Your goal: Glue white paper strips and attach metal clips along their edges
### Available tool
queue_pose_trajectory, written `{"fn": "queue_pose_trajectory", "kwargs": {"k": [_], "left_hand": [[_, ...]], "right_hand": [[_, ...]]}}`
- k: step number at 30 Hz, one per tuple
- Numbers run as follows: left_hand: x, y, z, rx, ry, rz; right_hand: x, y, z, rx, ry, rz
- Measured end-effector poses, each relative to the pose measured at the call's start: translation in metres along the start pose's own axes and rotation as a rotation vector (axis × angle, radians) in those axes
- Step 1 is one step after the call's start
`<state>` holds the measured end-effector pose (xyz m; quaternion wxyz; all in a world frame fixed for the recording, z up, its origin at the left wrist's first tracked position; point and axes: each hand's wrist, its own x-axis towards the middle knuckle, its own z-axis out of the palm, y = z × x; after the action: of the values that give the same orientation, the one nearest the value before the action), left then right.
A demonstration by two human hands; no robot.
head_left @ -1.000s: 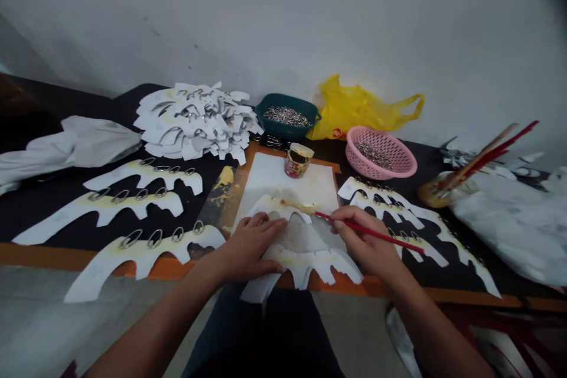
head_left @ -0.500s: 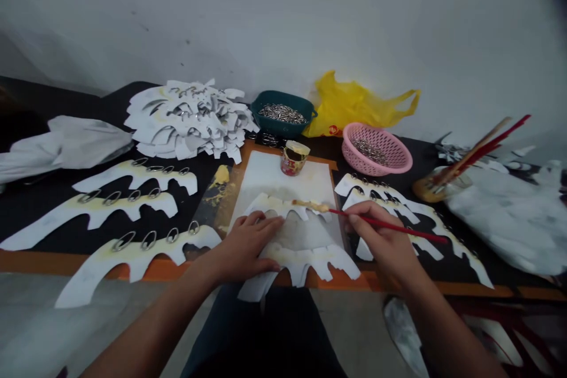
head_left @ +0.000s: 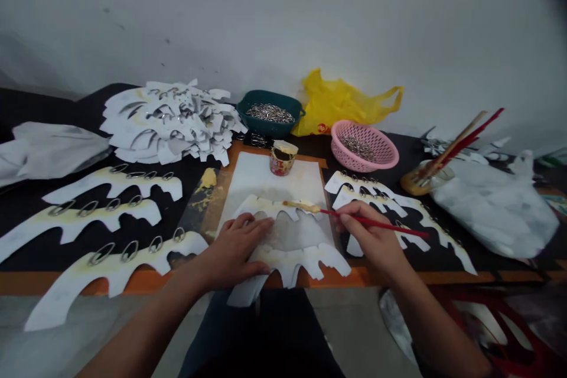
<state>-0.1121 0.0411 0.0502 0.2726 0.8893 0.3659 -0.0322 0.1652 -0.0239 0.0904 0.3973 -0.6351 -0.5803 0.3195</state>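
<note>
My right hand (head_left: 370, 233) pinches the red handle of a glue brush (head_left: 376, 224). Yellowish paste coats its tip, which lies over the upper edge of a white scalloped piece (head_left: 252, 205) on a pale board (head_left: 287, 233). Flat on that piece's left end rests my left hand (head_left: 241, 248), fingers stretched out. Nearer to me is a small stack of similar white cut-outs (head_left: 305, 261), overhanging the table's front edge. Beyond my hands stands a paper cup (head_left: 282, 160) smeared with yellow paste.
Scalloped pieces with metal rings (head_left: 128, 254) lie at left, others (head_left: 372, 192) at right. Behind are a heap of cut-outs (head_left: 163, 124), a green basket (head_left: 270, 121) and a pink basket (head_left: 363, 144) of metal rings, and a yellow bag (head_left: 345, 106). A jar of brushes (head_left: 427, 177) stands right.
The view has shifted slightly, so most things sit further left. My left hand stays on the white piece; the brush remains at its upper edge in my right hand.
</note>
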Motion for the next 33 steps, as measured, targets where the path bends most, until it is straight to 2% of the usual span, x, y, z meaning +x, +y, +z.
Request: {"fn": "queue_pose_trajectory", "kwargs": {"k": [6,11,16,21,26,30,33], "left_hand": [[0.0,0.0,0.002,0.02,0.01,0.004],[0.0,-0.002,0.004,0.042,0.004,-0.005],[0.001,-0.002,0.005,0.033,0.011,0.007],[0.001,-0.002,0.004,0.032,0.017,0.01],[0.001,-0.002,0.003,0.023,0.002,0.002],[0.002,-0.003,0.005,0.031,0.025,0.016],[0.001,-0.003,0.005,0.035,0.016,0.009]], "right_hand": [[-0.005,0.006,-0.007,0.013,0.048,-0.002],[-0.005,0.01,-0.005,0.053,-0.013,0.018],[-0.006,0.005,-0.002,0.082,0.09,0.013],[-0.005,-0.001,0.008,0.097,-0.01,0.038],[-0.005,0.008,-0.001,0.043,0.081,0.017],[-0.007,0.012,-0.006,0.048,0.047,0.023],[-0.008,0.013,-0.01,0.058,0.082,0.023]]}}
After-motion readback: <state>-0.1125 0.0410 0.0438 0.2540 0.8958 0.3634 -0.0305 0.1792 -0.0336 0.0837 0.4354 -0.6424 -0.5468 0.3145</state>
